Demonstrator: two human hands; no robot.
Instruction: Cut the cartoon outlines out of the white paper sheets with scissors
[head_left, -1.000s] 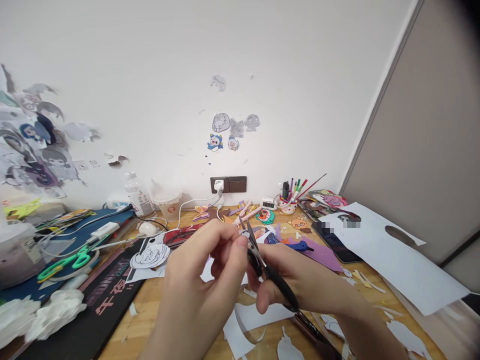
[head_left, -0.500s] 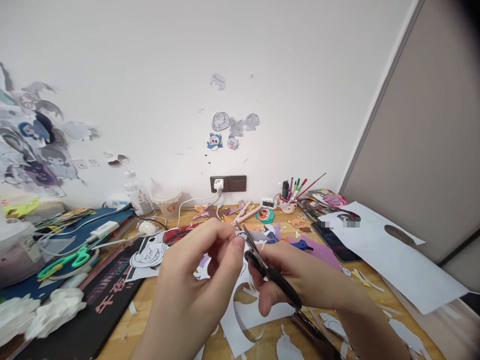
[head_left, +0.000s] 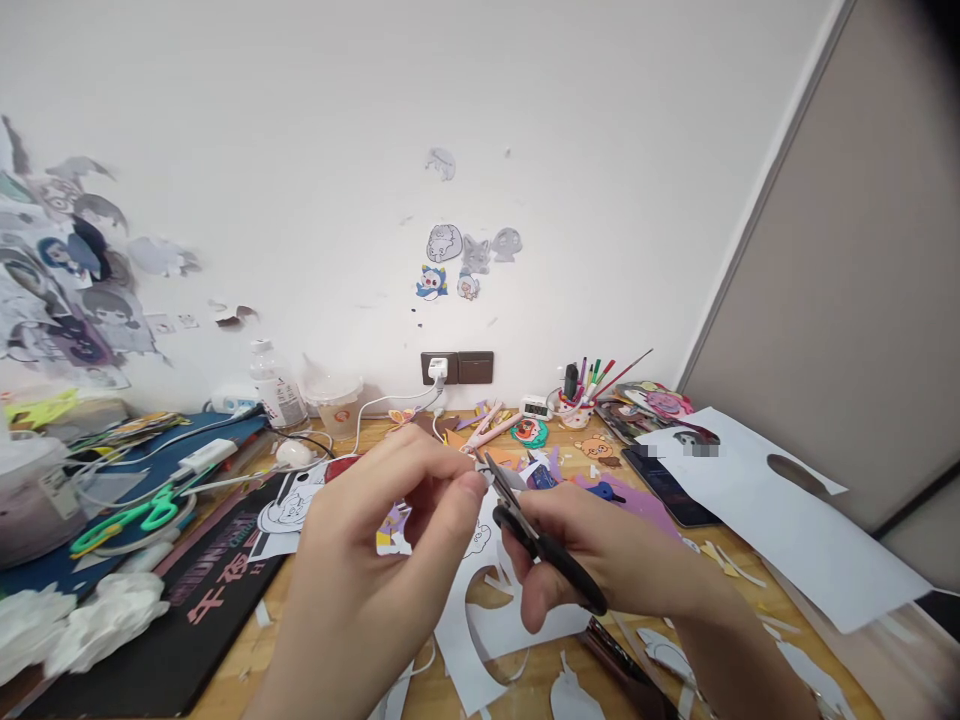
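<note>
My left hand (head_left: 375,560) is closed, thumb and forefinger pinched on a small piece of white paper (head_left: 480,464), mostly hidden behind the fingertips. My right hand (head_left: 600,545) is wrapped round the black handles of a pair of scissors (head_left: 574,577). Their metal blades point up and to the left, beside the left fingertips and the paper's edge. Below both hands, a white sheet with a curved cut-out (head_left: 529,625) lies on the wooden desk. Between the hands shows part of a line drawing (head_left: 477,540) on white paper.
Paper scraps (head_left: 574,695) litter the desk. To the left are green scissors (head_left: 154,510), crumpled tissue (head_left: 109,620) and a black board (head_left: 187,620). Along the wall stand a bottle (head_left: 277,390), a plastic cup (head_left: 335,405) and a pen cup (head_left: 576,408). A large white sheet (head_left: 795,530) and a phone (head_left: 660,485) lie right.
My left hand has shifted slightly to the left, uncovering more of the line drawing between the hands. The scissors have moved slightly to the right, still in my right hand.
</note>
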